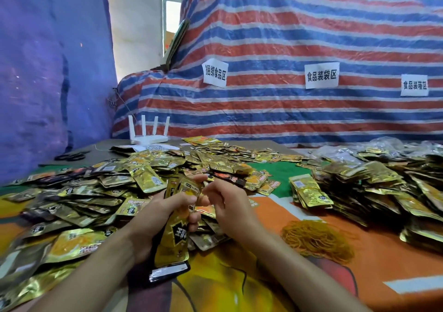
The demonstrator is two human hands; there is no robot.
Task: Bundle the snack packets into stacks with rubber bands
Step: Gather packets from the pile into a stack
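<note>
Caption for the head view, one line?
Amid loose snack packets, the left hand grips a gold stack, the right hand close at its top; rubber bands lie nearby.

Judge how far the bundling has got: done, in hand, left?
Done, apparently: heaped stacks of gold foil packets, right side. In hand: left hand grips an upright gold packet stack, right hand at its top. Left: the sprawling loose gold packets; a mound of yellow rubber bands waits.
</note>
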